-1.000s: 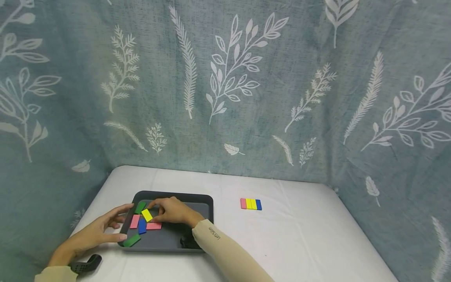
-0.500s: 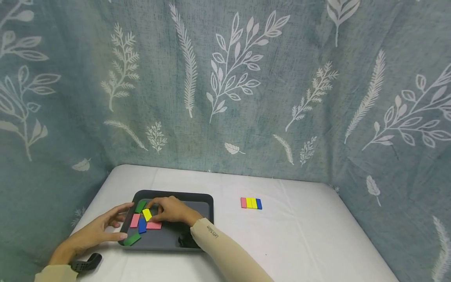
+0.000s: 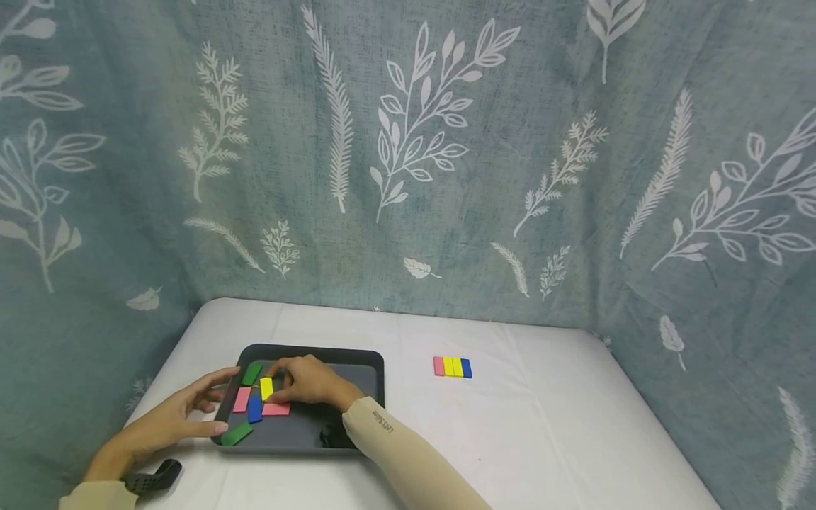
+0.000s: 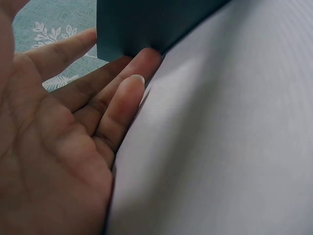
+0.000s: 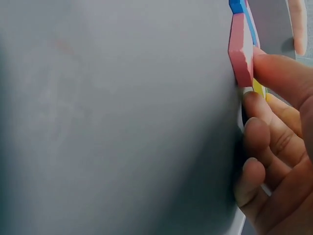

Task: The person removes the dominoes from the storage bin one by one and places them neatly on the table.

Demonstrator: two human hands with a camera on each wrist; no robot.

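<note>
In the head view my right hand (image 3: 309, 381) pinches a yellow rectangular tile (image 3: 266, 389) between thumb and fingers, over the left part of a dark grey tray (image 3: 296, 439). In the right wrist view the yellow tile (image 5: 258, 88) is mostly hidden behind the thumb and a pink tile (image 5: 241, 54). Around it in the tray lie a blue tile (image 3: 255, 409), pink tiles and green tiles. My left hand (image 3: 185, 414) spreads thumb and index finger along the tray's left side. The left wrist view shows its fingers (image 4: 122, 103) low against the tray wall (image 4: 137, 29).
To the right of the tray, a row of pink, yellow and blue tiles (image 3: 453, 366) lies side by side on the white tablecloth (image 3: 542, 418). A leaf-patterned curtain (image 3: 357, 177) hangs behind the table. A black band (image 3: 153, 478) sits at the left wrist.
The yellow tile has turned from slanted to nearly upright in the head view, under my right fingers. My left hand keeps its place at the tray's left side.
</note>
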